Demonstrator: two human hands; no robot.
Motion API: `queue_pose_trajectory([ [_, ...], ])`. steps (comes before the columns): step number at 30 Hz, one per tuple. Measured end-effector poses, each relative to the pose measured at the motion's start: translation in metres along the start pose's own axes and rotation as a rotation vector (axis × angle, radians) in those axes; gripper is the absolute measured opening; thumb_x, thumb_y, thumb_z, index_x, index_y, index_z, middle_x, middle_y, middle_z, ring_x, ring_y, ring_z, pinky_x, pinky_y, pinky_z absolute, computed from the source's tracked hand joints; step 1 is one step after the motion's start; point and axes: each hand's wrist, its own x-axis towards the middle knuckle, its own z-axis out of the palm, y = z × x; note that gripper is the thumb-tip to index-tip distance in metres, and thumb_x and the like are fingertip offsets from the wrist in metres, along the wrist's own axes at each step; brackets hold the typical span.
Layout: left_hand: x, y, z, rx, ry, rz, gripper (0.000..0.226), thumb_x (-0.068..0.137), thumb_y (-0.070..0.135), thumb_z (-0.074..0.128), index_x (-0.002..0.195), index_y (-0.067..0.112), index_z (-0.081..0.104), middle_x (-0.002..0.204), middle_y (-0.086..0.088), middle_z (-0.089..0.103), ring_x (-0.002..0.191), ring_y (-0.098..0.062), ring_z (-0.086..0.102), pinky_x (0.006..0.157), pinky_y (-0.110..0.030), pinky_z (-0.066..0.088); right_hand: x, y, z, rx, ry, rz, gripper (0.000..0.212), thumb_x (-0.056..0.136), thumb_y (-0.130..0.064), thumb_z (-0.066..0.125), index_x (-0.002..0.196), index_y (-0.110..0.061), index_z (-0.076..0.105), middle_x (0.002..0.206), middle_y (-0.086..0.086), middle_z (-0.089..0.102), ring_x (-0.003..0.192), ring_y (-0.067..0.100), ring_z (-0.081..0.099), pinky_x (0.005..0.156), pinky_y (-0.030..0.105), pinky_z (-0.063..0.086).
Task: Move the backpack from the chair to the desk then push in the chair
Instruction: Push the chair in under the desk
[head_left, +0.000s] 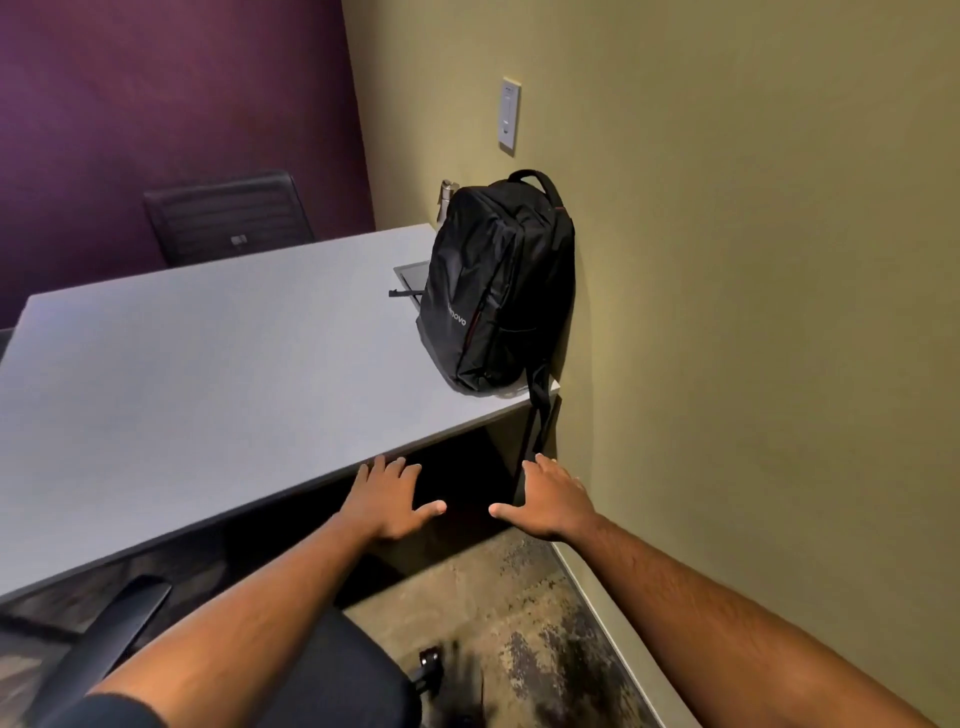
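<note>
A black backpack (496, 283) stands upright on the grey desk (208, 374) at its far right corner, leaning against the olive wall, one strap hanging over the desk edge. The black office chair (291, 670) is below me at the bottom left, its seat and an armrest showing, out from under the desk. My left hand (387, 501) hovers near the desk's front edge, fingers spread, holding nothing. My right hand (553, 499) is level with it to the right, also spread and empty, beside the wall.
A second black chair (228, 218) stands behind the desk against the purple wall. A metal bottle (447, 200) and a power inset (413, 275) sit behind the backpack. A wall switch plate (509, 114) is above. Patterned carpet (498, 618) lies between chair and wall.
</note>
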Motion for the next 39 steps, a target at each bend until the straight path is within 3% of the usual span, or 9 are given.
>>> queue_pose_trajectory([
  [8,-0.140,0.019,0.039,0.028,-0.036,-0.069,0.095,0.087,0.078,0.038,0.159,0.019,0.018,0.168,-0.011,0.015,0.155,-0.038,0.005,0.124,-0.055,0.009,-0.119,0.001,0.050,-0.068,0.043,-0.086,0.102,0.083,-0.077,0.062,0.160,-0.015,0.034,0.175,0.013,0.023,0.161,0.034,0.019,0.127,0.060,0.023],
  [18,-0.256,-0.003,0.078,0.064,0.025,-0.050,0.093,0.088,0.076,0.039,0.158,0.019,0.018,0.168,-0.011,0.016,0.156,-0.034,0.004,0.125,-0.055,0.009,-0.224,-0.038,0.099,-0.137,0.095,-0.149,0.109,0.088,-0.081,0.050,0.166,-0.012,0.020,0.177,0.013,0.016,0.163,0.032,0.013,0.130,0.059,0.017],
  [39,-0.473,-0.209,0.113,0.101,0.069,0.004,0.090,0.090,0.074,0.039,0.158,0.020,0.019,0.168,-0.010,0.016,0.156,-0.032,0.006,0.124,-0.054,0.008,-0.398,-0.245,0.230,-0.117,0.193,-0.131,0.109,0.089,-0.084,0.043,0.166,-0.010,0.022,0.177,0.013,0.018,0.163,0.032,0.015,0.128,0.060,0.019],
])
